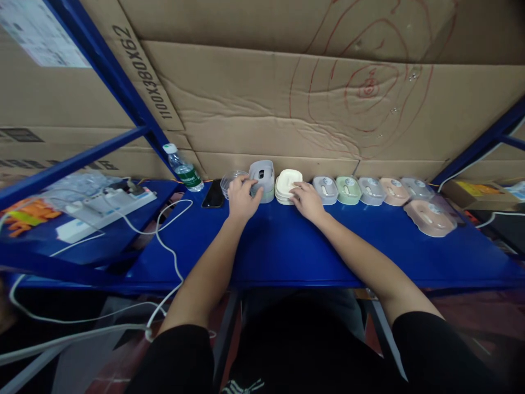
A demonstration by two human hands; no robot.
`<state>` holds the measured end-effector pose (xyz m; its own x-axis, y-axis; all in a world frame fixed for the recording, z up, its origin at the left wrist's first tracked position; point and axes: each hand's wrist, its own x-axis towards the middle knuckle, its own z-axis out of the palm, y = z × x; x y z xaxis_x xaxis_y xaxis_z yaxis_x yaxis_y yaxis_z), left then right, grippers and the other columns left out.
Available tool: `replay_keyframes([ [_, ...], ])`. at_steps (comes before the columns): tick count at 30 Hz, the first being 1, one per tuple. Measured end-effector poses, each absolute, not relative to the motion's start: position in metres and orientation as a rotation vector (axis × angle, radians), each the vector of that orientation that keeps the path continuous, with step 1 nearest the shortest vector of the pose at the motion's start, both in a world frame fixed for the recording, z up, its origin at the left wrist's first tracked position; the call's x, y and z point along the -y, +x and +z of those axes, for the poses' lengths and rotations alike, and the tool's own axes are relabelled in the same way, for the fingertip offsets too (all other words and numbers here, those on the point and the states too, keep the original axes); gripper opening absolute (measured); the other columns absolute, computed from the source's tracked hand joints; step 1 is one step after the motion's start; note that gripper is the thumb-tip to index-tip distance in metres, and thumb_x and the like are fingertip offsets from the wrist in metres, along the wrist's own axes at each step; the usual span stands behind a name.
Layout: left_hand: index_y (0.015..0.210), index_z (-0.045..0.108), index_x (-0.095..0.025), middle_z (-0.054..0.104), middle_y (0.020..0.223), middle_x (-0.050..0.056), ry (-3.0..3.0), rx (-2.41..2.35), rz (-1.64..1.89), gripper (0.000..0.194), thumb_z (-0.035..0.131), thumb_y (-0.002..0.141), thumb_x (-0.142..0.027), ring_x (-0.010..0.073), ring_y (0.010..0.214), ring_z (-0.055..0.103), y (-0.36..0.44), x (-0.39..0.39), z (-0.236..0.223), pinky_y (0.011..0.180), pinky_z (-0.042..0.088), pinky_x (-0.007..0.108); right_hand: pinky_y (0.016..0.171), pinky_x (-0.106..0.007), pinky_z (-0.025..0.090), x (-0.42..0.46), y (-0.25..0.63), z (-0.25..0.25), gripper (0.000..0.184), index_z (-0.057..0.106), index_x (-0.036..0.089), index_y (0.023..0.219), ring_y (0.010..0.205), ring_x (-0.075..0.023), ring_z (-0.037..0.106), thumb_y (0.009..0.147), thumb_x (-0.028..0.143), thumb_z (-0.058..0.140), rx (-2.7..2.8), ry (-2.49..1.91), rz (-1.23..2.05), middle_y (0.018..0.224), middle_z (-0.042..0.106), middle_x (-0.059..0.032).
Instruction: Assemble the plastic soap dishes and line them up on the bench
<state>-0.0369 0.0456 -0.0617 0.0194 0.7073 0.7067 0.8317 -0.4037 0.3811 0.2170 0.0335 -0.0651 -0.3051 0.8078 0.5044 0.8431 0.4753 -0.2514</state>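
Cream rounded-square stack (288, 179) — right hand (308, 202) touching | grey rounded stack (266, 171) — left hand (243, 199) touching | hands' grip unclear

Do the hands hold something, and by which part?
The left hand appears to touch the gray stack at its left side, the right hand the cream stack at its right; a firm hold cannot be told.

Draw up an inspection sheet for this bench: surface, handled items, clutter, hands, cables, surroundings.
Surface: blue tabletop, items lined along its back.
Handled items: gray stack, cream stack; lidded cases stand to the right.
Clutter: green-labeled bottle, black phone.
Hands: left hand at the gray stack, right hand at the cream stack; grip unclear.
Cables: white cable crosses the front edge; power strip at left.
Surroundings: cardboard behind, with red rings.
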Motion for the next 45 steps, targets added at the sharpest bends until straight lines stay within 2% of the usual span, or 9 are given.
replay_keyframes([
  [5, 0.107, 0.072, -0.021, 0.065, 0.124, 0.013, -2.069, 1.472, -1.488, 0.025, 0.064, 0.091, -0.038, 0.0303, 0.119, 0.059, -0.031, -0.035, -0.053, 0.105, 0.045, 0.049, 0.121, -0.066, 0.024, -0.011, 0.228, -0.043, 0.019, 0.073, 0.025, 0.108, 0.150, -0.0385, 0.034, 0.097, 0.034, 0.061, 2.079, -1.196, -0.285, 0.149, 0.057, -0.0086],
  [10, 0.110, 0.071, -0.019, 0.073, 0.086, 0.004, -2.508, 1.410, -1.474, 0.030, 0.054, 0.098, -0.041, 0.0178, 0.073, 0.066, -0.008, -0.006, -0.041, 0.075, 0.051, 0.032, 0.123, -0.068, 0.011, 0.041, 0.227, -0.032, 0.016, 0.073, 0.024, 0.095, 0.151, -0.0405, 0.029, 0.093, 0.039, 0.066, 2.213, -1.069, -0.422, 0.152, 0.054, -0.0076],
  [13, 0.109, 0.071, -0.019, 0.071, 0.075, 0.001, -2.905, 1.367, -1.027, 0.027, 0.059, 0.095, -0.038, 0.0175, 0.067, 0.066, 0.009, 0.005, -0.044, 0.066, 0.047, 0.029, 0.123, -0.067, 0.016, 0.060, 0.217, -0.048, 0.019, 0.074, 0.022, 0.095, 0.142, -0.0400, 0.040, 0.090, 0.040, 0.069, 2.341, -1.027, -0.347, 0.140, 0.062, -0.0116],
  [16, 0.097, 0.071, -0.018, 0.073, 0.081, 0.004, -3.051, 1.337, -0.561, 0.017, 0.060, 0.093, -0.031, 0.0203, 0.077, 0.069, 0.019, 0.006, -0.052, 0.068, 0.046, 0.030, 0.117, -0.060, 0.032, 0.060, 0.208, -0.065, 0.023, 0.075, 0.020, 0.089, 0.120, -0.0348, 0.055, 0.087, 0.042, 0.073, 2.465, -1.011, -0.198, 0.115, 0.069, -0.0134],
  [20, 0.091, 0.070, -0.019, 0.073, 0.081, 0.004, -3.080, 1.420, -0.357, 0.017, 0.061, 0.092, -0.034, 0.0200, 0.076, 0.068, 0.020, 0.002, -0.057, 0.066, 0.046, 0.029, 0.102, -0.051, 0.047, 0.051, 0.206, -0.070, 0.030, 0.073, 0.019, 0.075, 0.107, -0.0298, 0.060, 0.088, 0.046, 0.075, 2.521, -1.000, -0.028, 0.106, 0.069, -0.0123],
  [25, 0.103, 0.074, -0.022, 0.076, 0.084, 0.004, -2.975, 1.578, -0.381, 0.021, 0.059, 0.093, -0.035, 0.0218, 0.085, 0.071, 0.018, 0.000, -0.055, 0.072, 0.050, 0.031, 0.116, -0.058, 0.034, 0.047, 0.226, -0.059, 0.032, 0.077, 0.024, 0.102, 0.118, -0.0302, 0.060, 0.090, 0.053, 0.072, 2.430, -0.992, 0.029, 0.123, 0.069, -0.0100],
  [29, 0.113, 0.074, -0.025, 0.078, 0.095, 0.004, -2.794, 1.719, -0.361, 0.026, 0.058, 0.095, -0.034, 0.0243, 0.095, 0.073, 0.018, -0.001, -0.055, 0.079, 0.053, 0.034, 0.107, -0.051, 0.045, 0.038, 0.247, -0.058, 0.041, 0.074, 0.022, 0.120, 0.118, -0.0311, 0.061, 0.094, 0.053, 0.067, 2.379, -1.068, 0.050, 0.126, 0.069, -0.0122],
  [37, 0.110, 0.075, -0.025, 0.076, 0.090, 0.003, -2.607, 1.773, -0.772, 0.025, 0.062, 0.095, -0.040, 0.0216, 0.091, 0.072, 0.010, -0.008, -0.053, 0.079, 0.054, 0.032, 0.105, -0.051, 0.048, 0.024, 0.257, -0.070, 0.044, 0.072, 0.019, 0.125, 0.121, -0.0335, 0.062, 0.096, 0.050, 0.064, 2.504, -1.095, 0.131, 0.132, 0.067, -0.0154],
  [45, 0.114, 0.072, -0.022, 0.061, 0.125, 0.012, -2.115, 1.712, -1.373, 0.030, 0.071, 0.088, -0.037, 0.0286, 0.118, 0.062, -0.037, -0.035, -0.049, 0.100, 0.053, 0.040, 0.106, -0.050, 0.049, 0.026, 0.257, -0.070, 0.042, 0.071, 0.019, 0.128, 0.124, -0.0326, 0.060, 0.097, 0.047, 0.064, 2.512, -1.076, 0.141, 0.133, 0.066, -0.0156],
])
